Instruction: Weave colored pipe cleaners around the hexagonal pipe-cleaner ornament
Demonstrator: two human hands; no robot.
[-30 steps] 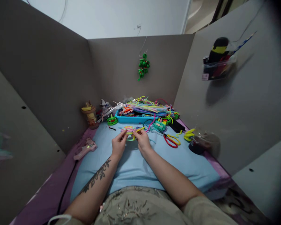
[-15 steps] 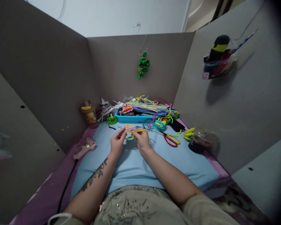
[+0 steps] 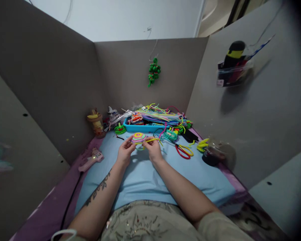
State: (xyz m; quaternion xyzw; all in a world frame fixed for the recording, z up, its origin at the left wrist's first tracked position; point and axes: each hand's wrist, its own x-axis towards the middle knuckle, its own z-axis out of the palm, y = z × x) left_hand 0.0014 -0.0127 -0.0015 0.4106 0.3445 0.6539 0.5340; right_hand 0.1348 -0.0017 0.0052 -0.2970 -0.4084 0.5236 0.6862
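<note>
A round, dome-like piece of coiled pipe cleaners (image 3: 138,136), ringed in yellow, pink, green and purple, is held up over the blue cloth (image 3: 140,180). My left hand (image 3: 124,152) pinches its left edge between thumb and fingers. At the right edge, the fingers of my right hand (image 3: 154,150) are closed on a yellow pipe cleaner (image 3: 155,139), whose free end sticks out to the right. A pale green strand (image 3: 139,149) curves below the piece. Just beyond my right hand lies a teal pipe-cleaner figure (image 3: 171,134).
Behind my hands, a blue tray (image 3: 145,128) bears many pipe cleaners (image 3: 163,116). Red-and-yellow-handled scissors (image 3: 183,152), a black phone (image 3: 190,135) and a dark-based jar (image 3: 210,157) lie right. A pink glue gun (image 3: 91,160) and a cup (image 3: 97,125) stand left. Grey panels enclose three sides.
The round piece has tilted up, so its ringed top now faces me more. Both hands keep their hold, and the yellow pipe cleaner's free end has shifted slightly.
</note>
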